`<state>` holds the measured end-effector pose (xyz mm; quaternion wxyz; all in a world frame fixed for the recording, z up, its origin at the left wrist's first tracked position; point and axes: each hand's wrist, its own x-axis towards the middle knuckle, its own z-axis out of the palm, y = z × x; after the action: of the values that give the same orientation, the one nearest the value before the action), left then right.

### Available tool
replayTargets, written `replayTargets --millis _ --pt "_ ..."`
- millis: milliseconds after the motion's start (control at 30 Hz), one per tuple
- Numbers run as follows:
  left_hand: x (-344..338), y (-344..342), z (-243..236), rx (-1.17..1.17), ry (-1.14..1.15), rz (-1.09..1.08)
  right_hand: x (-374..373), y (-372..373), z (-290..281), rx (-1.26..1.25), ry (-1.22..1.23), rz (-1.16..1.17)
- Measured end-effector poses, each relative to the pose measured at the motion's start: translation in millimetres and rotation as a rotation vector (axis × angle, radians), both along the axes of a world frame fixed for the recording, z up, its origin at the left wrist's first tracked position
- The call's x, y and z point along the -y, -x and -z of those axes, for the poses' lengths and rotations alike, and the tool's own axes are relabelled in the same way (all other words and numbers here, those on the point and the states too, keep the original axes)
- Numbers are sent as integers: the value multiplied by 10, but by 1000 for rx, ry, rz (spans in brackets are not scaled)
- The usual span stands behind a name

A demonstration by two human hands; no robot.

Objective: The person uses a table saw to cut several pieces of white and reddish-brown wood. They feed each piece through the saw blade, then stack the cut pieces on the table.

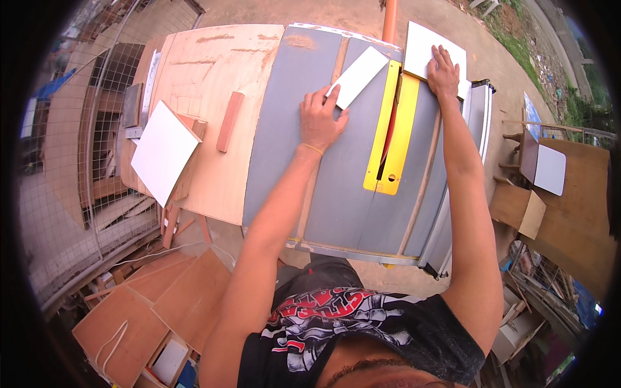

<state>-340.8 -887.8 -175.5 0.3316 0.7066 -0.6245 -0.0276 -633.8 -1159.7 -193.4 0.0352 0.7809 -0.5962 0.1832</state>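
A table saw (pixel 349 213) with a grey top lies in front of me, and its yellow insert plate (pixel 400 139) surrounds the blade slot. My left hand (pixel 322 121) grips the near end of a narrow white board strip (pixel 363 74) left of the plate. The strip slants away toward the far end of the plate. On the far right of the saw top, my right hand (pixel 444 70) lies flat with fingers stretched out on a white square panel (pixel 419 48). The panel's near left corner is beside the plate's far end.
A plywood side table (pixel 213 71) adjoins the saw's left side, bearing a reddish wood stick (pixel 230 121) and a tilted white panel (pixel 165 154). Wire mesh fencing (pixel 107 129) stands at left. Brown boards (pixel 139 317) lie lower left; wooden pieces (pixel 517 204) stand at right.
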Motion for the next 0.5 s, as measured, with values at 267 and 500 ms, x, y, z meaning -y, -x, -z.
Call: replayTargets --millis 267,500 --pt "-558 -1126 -75 164 -28 -259 274 -57 -143 -34 -169 -6" --pt "-2160 -1116 -514 -94 35 -346 415 43 -331 79 -536 -236"
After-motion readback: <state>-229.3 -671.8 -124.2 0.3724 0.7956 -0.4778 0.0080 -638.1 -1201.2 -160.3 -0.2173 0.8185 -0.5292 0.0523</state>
